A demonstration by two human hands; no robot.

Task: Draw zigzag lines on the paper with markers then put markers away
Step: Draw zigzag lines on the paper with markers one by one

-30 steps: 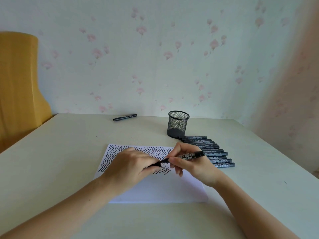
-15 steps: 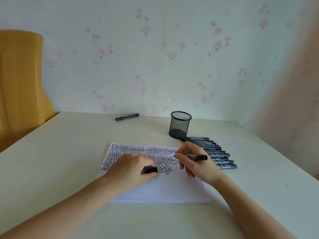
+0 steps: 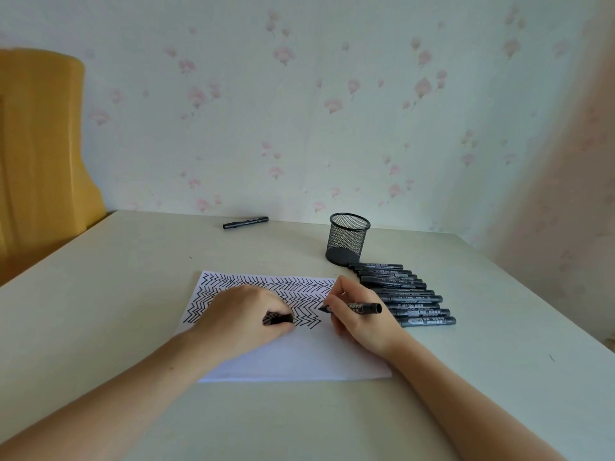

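A white paper (image 3: 299, 361) lies on the table, its upper half filled with black zigzag lines. My right hand (image 3: 356, 322) grips an uncapped black marker (image 3: 364, 307), tip pointing left at the right end of the zigzags. My left hand (image 3: 244, 319) rests on the paper and holds the marker's black cap (image 3: 279, 318) in its fingers. Several capped black markers (image 3: 406, 296) lie in a row to the right of the paper. A black mesh pen cup (image 3: 347, 238) stands behind them, nothing showing above its rim.
One more black marker (image 3: 245, 222) lies alone near the table's far edge by the flowered wall. A yellow chair back (image 3: 40, 154) stands at the left. The pale table (image 3: 100, 311) extends on all sides of the paper.
My hands pulled the cap off the marker and moved apart. The left hand went down onto the paper with the cap; the right turned the marker's tip to the paper.
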